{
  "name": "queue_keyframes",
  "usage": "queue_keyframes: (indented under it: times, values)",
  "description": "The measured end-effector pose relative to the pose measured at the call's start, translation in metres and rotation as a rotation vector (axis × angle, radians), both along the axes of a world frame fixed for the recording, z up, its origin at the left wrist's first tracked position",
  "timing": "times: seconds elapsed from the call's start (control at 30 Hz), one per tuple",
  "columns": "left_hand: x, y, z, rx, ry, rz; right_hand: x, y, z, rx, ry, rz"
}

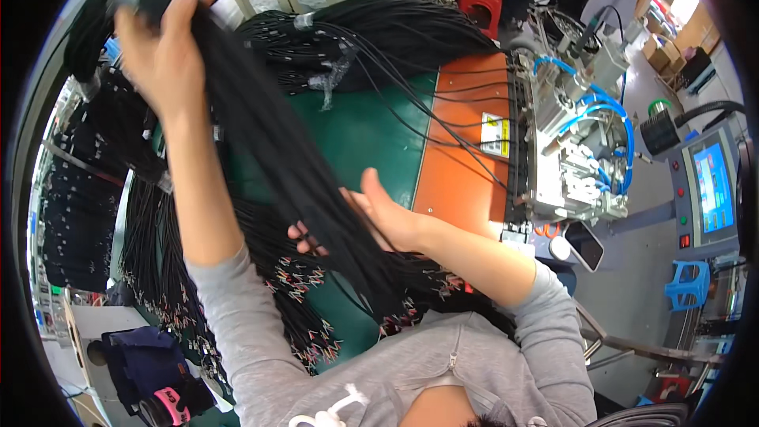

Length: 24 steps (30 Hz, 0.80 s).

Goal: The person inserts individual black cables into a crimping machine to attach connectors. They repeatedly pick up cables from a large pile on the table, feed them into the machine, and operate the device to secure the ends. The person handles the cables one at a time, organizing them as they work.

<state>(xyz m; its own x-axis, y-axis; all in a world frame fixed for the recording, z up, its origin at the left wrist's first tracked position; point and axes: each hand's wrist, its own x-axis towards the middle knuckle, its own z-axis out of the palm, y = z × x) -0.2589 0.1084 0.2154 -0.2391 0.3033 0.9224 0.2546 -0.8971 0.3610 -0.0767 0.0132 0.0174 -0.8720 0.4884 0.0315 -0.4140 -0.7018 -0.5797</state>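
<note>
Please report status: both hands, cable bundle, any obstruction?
Left hand grips black cable bundle, upper end; right hand beneath it, lower down. Bundle slanted. Other cables crowd green table.

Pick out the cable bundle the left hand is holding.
The black bundle slanting across the middle, from the raised left hand past the right hand. No hand grips the other bundles, such as those behind it.

The view is brightly and fairly evenly lit, with soft shadows and a washed-out patch at the upper right. Motion smears the left hand (168,63) and the black cable bundle (277,146) (the right hand (391,220) looks crisper). The control screen (714,188) glows, dark cables lose detail, and fisheye distortion bends straight edges toward a black rim.
</note>
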Motion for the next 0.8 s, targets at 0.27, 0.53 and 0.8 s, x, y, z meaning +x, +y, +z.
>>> queue_keyframes:
  times: [0.27,0.53,0.8]
  values:
    - [-0.042,0.145,-0.067,-0.58,0.597,0.475,0.037,0.014,0.003,-0.015,-0.09,-0.228]
    - [-0.063,0.04,-0.184,-1.035,0.827,1.187,0.08,0.037,-0.02,-0.356,-0.171,-0.421]
    - [-0.108,0.001,-0.246,-1.196,0.652,1.145,0.079,0.026,-0.013,-0.28,-0.17,-0.516]
